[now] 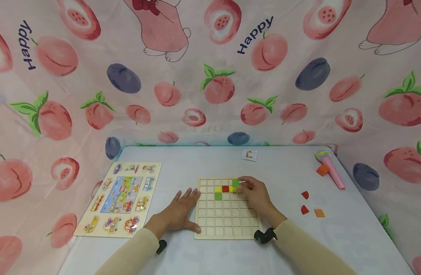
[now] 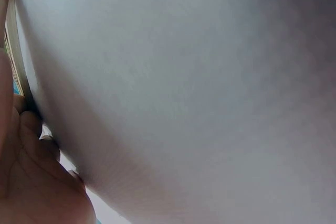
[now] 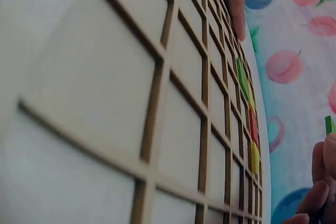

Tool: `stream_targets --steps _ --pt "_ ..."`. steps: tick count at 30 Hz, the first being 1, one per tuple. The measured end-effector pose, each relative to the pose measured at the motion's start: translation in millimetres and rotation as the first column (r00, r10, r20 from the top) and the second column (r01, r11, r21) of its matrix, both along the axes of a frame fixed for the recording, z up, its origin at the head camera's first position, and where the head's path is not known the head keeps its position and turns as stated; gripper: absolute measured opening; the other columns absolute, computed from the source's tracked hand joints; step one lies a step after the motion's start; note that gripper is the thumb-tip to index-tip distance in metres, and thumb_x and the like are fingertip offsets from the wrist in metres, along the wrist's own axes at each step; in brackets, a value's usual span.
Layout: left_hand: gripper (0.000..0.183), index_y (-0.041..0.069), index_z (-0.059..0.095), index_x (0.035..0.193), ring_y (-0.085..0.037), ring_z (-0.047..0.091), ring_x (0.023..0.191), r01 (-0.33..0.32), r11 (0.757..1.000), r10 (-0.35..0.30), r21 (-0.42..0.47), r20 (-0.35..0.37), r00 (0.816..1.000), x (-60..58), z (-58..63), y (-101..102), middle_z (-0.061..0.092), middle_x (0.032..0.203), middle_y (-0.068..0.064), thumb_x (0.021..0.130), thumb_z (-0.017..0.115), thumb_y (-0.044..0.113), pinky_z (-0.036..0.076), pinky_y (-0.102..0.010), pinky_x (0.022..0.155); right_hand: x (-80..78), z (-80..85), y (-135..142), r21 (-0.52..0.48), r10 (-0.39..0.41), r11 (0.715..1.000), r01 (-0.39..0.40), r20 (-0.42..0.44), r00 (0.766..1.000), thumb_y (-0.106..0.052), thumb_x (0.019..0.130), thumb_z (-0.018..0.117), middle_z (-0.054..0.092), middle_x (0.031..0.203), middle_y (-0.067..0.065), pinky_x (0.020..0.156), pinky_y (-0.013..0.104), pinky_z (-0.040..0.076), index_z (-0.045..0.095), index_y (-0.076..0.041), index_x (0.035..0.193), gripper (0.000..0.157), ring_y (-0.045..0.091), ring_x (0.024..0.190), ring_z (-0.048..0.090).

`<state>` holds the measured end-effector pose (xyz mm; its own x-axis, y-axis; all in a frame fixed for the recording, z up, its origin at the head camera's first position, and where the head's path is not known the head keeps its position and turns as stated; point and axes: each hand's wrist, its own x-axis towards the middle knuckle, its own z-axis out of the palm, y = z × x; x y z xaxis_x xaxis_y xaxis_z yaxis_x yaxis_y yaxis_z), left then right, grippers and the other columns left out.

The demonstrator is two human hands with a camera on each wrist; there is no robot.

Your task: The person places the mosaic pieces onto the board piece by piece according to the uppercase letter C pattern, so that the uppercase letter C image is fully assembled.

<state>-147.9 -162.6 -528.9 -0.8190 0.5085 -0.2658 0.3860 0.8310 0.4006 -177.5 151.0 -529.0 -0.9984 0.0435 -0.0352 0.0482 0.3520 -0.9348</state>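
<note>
A wooden grid board (image 1: 227,220) lies on the table in the head view. On it are a yellow piece (image 1: 218,189), a red square tile (image 1: 225,188), another yellow piece (image 1: 232,189) and a green square tile (image 1: 218,196). My right hand (image 1: 256,194) pinches a second green tile (image 1: 235,183) over the board's upper part, beside the right-hand yellow piece; this tile (image 3: 329,125) also shows at the right wrist view's edge. With fingers spread, my left hand (image 1: 179,210) rests at the board's left edge. The left wrist view holds mostly blurred white table.
A picture puzzle board (image 1: 148,191) with vehicle pieces lies at left. On the right are red pieces (image 1: 305,195), an orange square tile (image 1: 319,213), another orange piece (image 1: 322,170) and a pink toy microphone (image 1: 334,173). A small pattern card (image 1: 249,155) lies at the back.
</note>
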Motion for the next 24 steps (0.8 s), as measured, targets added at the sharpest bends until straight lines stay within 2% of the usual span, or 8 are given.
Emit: stream_targets --steps 6,12,17,24 --pt "0.133 0.012 0.021 0.17 -0.028 0.007 0.166 0.0 1.0 0.0 0.0 -0.005 1.0 -1.2 -2.4 -1 0.015 0.178 -0.006 0.07 0.085 0.071 0.003 -0.053 0.136 8.6 -1.8 -16 -0.021 0.072 0.997 -0.072 -0.025 0.997 -0.004 0.094 0.076 0.077 0.102 0.009 0.075 0.018 0.053 0.075 -0.01 0.122 0.029 0.012 0.091 0.067" --pt "0.133 0.012 0.021 0.17 -0.028 0.007 0.166 0.003 1.0 -0.003 0.002 -0.007 1.0 -2.1 -3.9 -1 0.015 0.178 -0.006 0.07 0.085 0.071 0.003 -0.054 0.136 22.9 -6.6 -31 -0.007 0.132 0.991 -0.132 0.006 0.991 -0.005 0.093 0.077 0.076 0.098 0.005 0.073 0.021 0.054 0.076 -0.014 0.119 0.027 0.012 0.087 0.067" --pt "0.133 0.013 0.02 0.17 -0.027 0.007 0.166 0.002 1.0 -0.002 -0.001 -0.002 1.0 -2.6 -4.4 -1 0.015 0.178 -0.005 0.07 0.085 0.072 0.002 -0.053 0.136 31.6 -13.2 -41 0.095 0.142 0.985 -0.142 0.006 0.99 -0.007 0.092 0.078 0.074 0.093 -0.002 0.072 0.023 0.054 0.077 -0.015 0.117 0.026 0.01 0.082 0.065" --pt "0.133 0.013 0.019 0.17 -0.027 0.006 0.166 0.01 1.0 -0.011 -0.017 -0.003 1.0 -2.7 -5.3 -1 0.014 0.178 -0.005 0.071 0.083 0.074 0.003 -0.053 0.136 34.3 -18.1 -48 0.265 0.162 0.953 -0.148 -0.032 0.986 -0.008 0.09 0.081 0.069 0.089 -0.007 0.075 0.026 0.05 0.077 -0.017 0.112 0.024 0.011 0.083 0.058"
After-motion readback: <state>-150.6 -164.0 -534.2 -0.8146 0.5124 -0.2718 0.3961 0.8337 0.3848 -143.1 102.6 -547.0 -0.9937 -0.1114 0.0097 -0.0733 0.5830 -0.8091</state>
